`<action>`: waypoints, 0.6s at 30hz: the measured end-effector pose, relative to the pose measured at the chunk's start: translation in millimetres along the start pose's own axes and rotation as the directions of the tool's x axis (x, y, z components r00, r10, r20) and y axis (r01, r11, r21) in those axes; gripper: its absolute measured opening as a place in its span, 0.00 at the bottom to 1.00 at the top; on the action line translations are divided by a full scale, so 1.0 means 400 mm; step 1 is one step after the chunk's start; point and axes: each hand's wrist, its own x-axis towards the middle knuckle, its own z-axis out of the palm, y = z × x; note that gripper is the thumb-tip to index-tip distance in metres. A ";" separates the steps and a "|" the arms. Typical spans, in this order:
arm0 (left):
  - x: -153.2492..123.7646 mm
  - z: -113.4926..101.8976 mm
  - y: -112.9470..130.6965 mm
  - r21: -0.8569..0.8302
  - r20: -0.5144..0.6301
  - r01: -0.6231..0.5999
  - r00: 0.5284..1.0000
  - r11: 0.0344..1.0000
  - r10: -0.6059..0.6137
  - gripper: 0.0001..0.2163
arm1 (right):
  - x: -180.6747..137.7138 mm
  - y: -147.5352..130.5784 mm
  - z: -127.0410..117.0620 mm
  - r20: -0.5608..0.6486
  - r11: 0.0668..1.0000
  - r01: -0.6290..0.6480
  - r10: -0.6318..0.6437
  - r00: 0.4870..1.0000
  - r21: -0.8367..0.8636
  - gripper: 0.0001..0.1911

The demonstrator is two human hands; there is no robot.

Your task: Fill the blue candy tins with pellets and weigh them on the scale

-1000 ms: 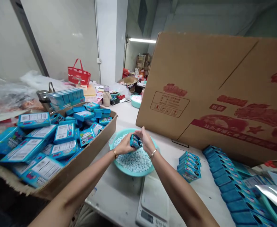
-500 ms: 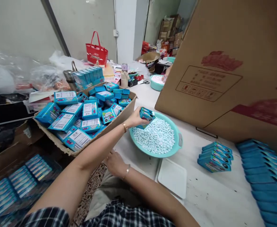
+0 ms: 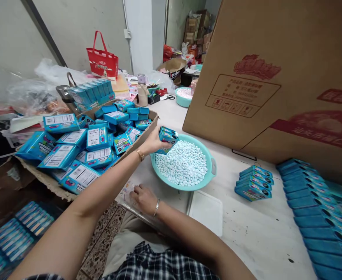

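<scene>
My left hand (image 3: 151, 142) is closed around small blue candy boxes (image 3: 167, 136), held tilted above the left rim of a turquoise basin (image 3: 212, 167). Pale blue candies (image 3: 182, 163) fill much of this basin. Low at the table's near edge, my right hand (image 3: 145, 199) has its fingers curled onto a clear plastic bag (image 3: 127, 190) with small coloured print; its fingertips are partly hidden. To the left of my left hand stands an open carton (image 3: 54, 190) heaped with blue candy boxes (image 3: 96, 138).
A white lid-like tray (image 3: 206, 212) lies just in front of the basin. Blue boxes stand in a short row (image 3: 254, 182) and a longer row (image 3: 316, 217) at right. A large cardboard box (image 3: 246, 116) walls off the back right. Scissors (image 3: 168, 97) lie farther back.
My view has shifted, so most things appear farther left. My right hand now rests on the plastic bag, which was hardly visible before. My left hand still holds the boxes by the basin.
</scene>
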 end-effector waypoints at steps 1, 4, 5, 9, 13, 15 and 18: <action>-0.005 0.002 -0.001 0.021 0.011 -0.002 1.000 1.000 0.002 0.34 | -0.029 0.007 -0.035 -0.044 0.999 -0.030 0.031 0.999 0.011 0.11; -0.029 0.011 0.000 0.089 0.085 -0.014 0.996 0.996 0.006 0.33 | -0.137 0.056 -0.175 -0.232 0.982 -0.161 0.181 0.956 0.102 0.17; -0.037 0.016 0.002 0.121 0.116 -0.023 0.993 0.992 0.009 0.32 | -0.173 0.085 -0.224 -0.286 0.964 -0.221 0.255 0.923 0.147 0.18; -0.053 0.054 0.017 0.304 0.247 -0.060 0.969 0.951 -0.018 0.27 | -0.272 0.246 -0.348 -0.240 0.842 -0.529 0.539 0.808 0.109 0.28; -0.042 0.115 0.023 0.483 0.337 -0.059 0.933 0.874 -0.123 0.24 | -0.265 0.405 -0.330 0.104 0.793 -0.609 0.605 0.790 0.013 0.56; -0.031 0.143 0.019 0.552 0.349 -0.057 0.922 0.832 -0.169 0.23 | -0.239 0.469 -0.305 0.112 0.763 -0.646 0.641 0.759 0.016 0.57; -0.011 0.172 0.008 0.628 0.347 -0.048 0.911 0.776 -0.224 0.21 | -0.201 0.541 -0.286 0.021 0.722 -0.680 0.683 0.730 0.126 0.54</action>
